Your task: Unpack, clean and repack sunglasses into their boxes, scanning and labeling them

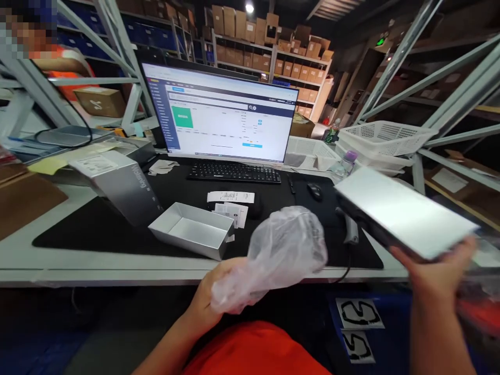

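Grey box (128,190) appears tilted on the left; a knock could perhaps topple it. Next, the tray (191,232) sits near the front edge, where a careless sleeve or arm might push it off. The left hand (219,286) is wrapped around one end of a crumpled clear bag (287,247); its loose bulk hangs out unsupported and might slip, and its contents cannot be made out. The right hand (437,265) grips a flat, pale box (406,213) by its near end, so a weak hold could let it drop or strike the scanner (351,230) just beside it.

On the desk (109,268), a black mat (97,237) carries paper slips (230,197), a keyboard (234,176) and a mouse (314,191), with a monitor (219,112) behind and white baskets (386,138) rightward. Beyond are a person in orange (66,65), far left, then shelves (242,43) of cartons.
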Demonstrator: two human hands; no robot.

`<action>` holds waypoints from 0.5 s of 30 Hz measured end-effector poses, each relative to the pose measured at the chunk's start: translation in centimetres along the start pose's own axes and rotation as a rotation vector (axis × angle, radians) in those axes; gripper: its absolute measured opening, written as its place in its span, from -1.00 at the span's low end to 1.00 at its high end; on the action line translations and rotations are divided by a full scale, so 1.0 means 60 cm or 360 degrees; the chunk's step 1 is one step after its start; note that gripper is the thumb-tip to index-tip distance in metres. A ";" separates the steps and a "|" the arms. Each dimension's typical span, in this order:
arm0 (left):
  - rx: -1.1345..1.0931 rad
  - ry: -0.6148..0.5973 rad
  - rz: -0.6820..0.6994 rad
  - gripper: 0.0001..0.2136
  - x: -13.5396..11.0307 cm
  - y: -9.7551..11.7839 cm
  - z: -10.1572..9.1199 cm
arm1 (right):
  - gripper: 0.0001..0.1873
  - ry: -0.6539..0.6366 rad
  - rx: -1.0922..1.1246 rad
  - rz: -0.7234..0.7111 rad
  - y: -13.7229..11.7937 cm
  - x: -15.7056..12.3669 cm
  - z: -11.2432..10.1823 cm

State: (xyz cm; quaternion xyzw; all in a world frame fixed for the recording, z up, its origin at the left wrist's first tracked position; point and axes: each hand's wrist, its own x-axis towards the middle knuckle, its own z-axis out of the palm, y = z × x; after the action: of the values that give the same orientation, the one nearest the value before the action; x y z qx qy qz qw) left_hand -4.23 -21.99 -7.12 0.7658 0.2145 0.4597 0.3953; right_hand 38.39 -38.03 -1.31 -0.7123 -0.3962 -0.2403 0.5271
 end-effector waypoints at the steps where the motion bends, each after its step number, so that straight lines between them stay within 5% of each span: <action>1: 0.0042 -0.0051 0.0043 -0.67 -0.007 -0.003 -0.004 | 0.14 0.0018 -0.0038 -0.0115 -0.006 -0.009 0.016; 5: 0.0239 -0.0267 0.0161 -0.61 -0.022 -0.008 -0.013 | -0.05 -0.0273 -0.0141 -0.0865 -0.038 -0.072 0.106; 8: 0.0346 -0.0290 0.0205 -0.56 -0.020 0.004 -0.013 | -0.15 -0.0478 -0.0091 -0.1139 -0.055 -0.116 0.161; 11: 0.0375 -0.0275 0.0220 -0.54 -0.006 0.027 0.001 | -0.17 -0.0792 0.0006 -0.1068 -0.060 -0.129 0.172; 15: 0.0328 -0.0213 0.0449 -0.57 0.019 0.051 0.035 | -0.55 -0.1112 0.0280 -0.0684 -0.066 -0.104 0.112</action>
State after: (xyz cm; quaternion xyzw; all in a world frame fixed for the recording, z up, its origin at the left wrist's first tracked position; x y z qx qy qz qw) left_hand -1.95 -23.89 -4.60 0.8536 0.1242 0.4341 0.2596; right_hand 31.11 -33.15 -6.05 -0.6044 -0.7098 -0.0542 0.3578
